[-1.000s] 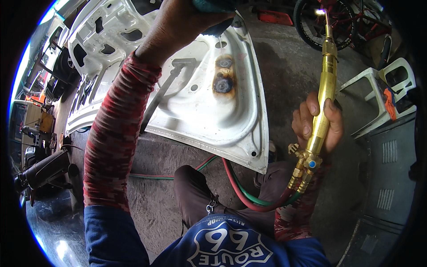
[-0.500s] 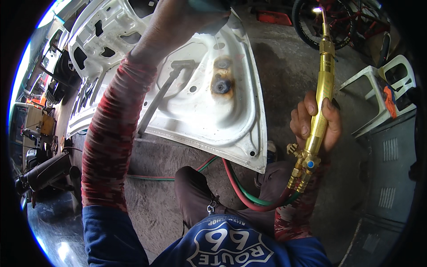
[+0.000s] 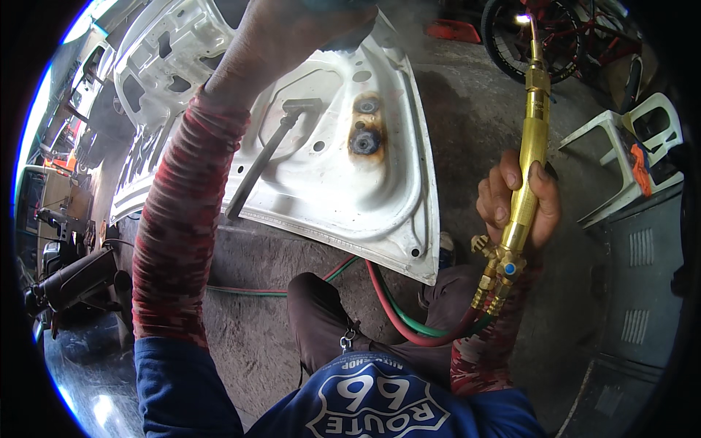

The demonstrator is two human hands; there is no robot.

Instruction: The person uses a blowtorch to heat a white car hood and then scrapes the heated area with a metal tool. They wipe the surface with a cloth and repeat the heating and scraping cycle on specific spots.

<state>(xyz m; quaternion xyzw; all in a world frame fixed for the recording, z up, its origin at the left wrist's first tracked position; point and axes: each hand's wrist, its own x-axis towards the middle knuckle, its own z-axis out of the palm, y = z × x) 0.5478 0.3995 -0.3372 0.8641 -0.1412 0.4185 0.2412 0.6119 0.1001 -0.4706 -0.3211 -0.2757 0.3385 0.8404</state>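
My right hand (image 3: 544, 204) is closed round the brass handle of a gas torch (image 3: 535, 131), held upright with its tip pointing away from me. A small bright flame (image 3: 521, 18) burns at the tip. A red hose (image 3: 387, 310) and a green hose (image 3: 385, 292) run from its valves. My left hand (image 3: 292, 36) is raised at the top edge, its fingers cut off or hidden, beside a dark blurred shape I cannot make out. Below it lies a white car body panel (image 3: 328, 190) with two scorched spots (image 3: 365, 141). A hammer (image 3: 266, 157) rests on the panel.
A white plastic chair (image 3: 621, 160) with an orange cloth (image 3: 640, 168) stands at the right. Behind the torch tip is a bicycle wheel (image 3: 504, 62). A grey louvred panel (image 3: 639, 277) lies at the lower right. At the left is a dark cylindrical object (image 3: 77, 281).
My left hand has shifted slightly up and to the left, and the dark shape beside it shows less. The lit torch in my right hand stays nearly still.
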